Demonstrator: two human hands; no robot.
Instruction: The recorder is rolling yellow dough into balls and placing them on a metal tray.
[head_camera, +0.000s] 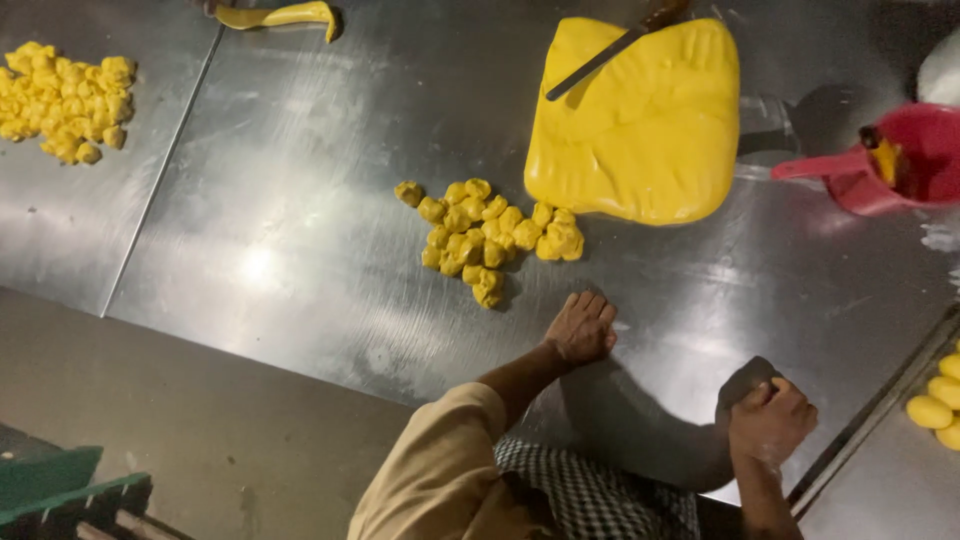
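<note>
My left hand (582, 328) rests knuckles-up on the steel table (300, 250), fingers curled together, just below a heap of several small yellow dough lumps (490, 235). Nothing shows under it. My right hand (770, 420) is clenched in a fist near the table's front edge, and I cannot tell whether anything is inside it. A large yellow dough block (640, 125) lies beyond the heap, with a long knife (600, 58) resting across its top.
A red jug (890, 160) stands at the right. Another pile of dough lumps (65, 100) lies far left, and a yellow scraper-like piece (285, 15) is at the top. Smooth yellow balls (938, 400) sit on a neighbouring surface at right. A green crate (60, 490) is lower left.
</note>
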